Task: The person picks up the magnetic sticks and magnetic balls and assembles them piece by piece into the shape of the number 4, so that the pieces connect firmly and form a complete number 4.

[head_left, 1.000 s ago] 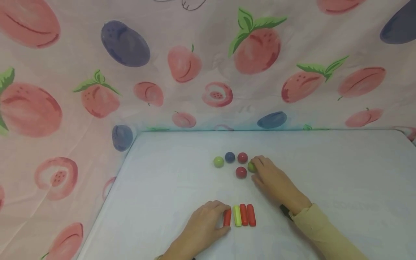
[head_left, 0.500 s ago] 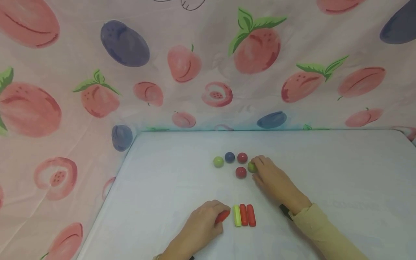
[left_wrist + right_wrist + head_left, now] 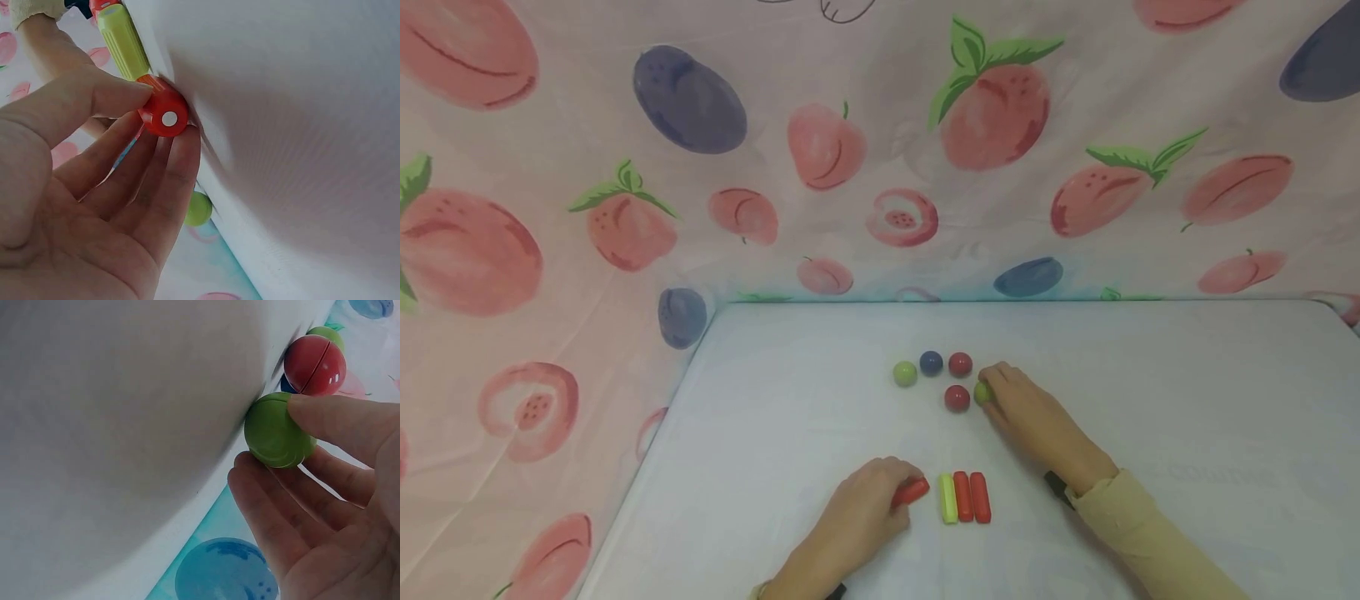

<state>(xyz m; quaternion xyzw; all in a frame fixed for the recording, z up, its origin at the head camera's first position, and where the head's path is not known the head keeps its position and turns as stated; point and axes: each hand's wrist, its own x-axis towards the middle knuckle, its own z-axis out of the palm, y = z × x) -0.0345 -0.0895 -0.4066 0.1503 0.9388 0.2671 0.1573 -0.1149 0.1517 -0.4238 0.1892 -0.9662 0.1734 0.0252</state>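
My left hand (image 3: 861, 512) pinches a short red stick (image 3: 912, 492) between thumb and fingers, left of the other sticks. In the left wrist view the red stick (image 3: 164, 114) shows a round end with a white dot. To its right lie a yellow-green stick (image 3: 949, 498) and two red sticks (image 3: 972, 497), side by side. Farther back, my right hand (image 3: 1030, 421) holds a green ball (image 3: 982, 392). The right wrist view has my thumb on top of that green ball (image 3: 278, 431), with fingers under its far side. A red ball (image 3: 957, 398) sits just left of it.
Another red ball (image 3: 960, 364), a blue ball (image 3: 931, 363) and a light green ball (image 3: 905, 373) stand in a loose row behind. All rest on a white tabletop (image 3: 760, 433). A fruit-printed cloth (image 3: 850, 75) hangs along the back and left sides.
The red stick in my left hand has turned from in line with the others to slanted, and shifted left. My right thumb has closed in on the green ball, which has moved slightly nearer.
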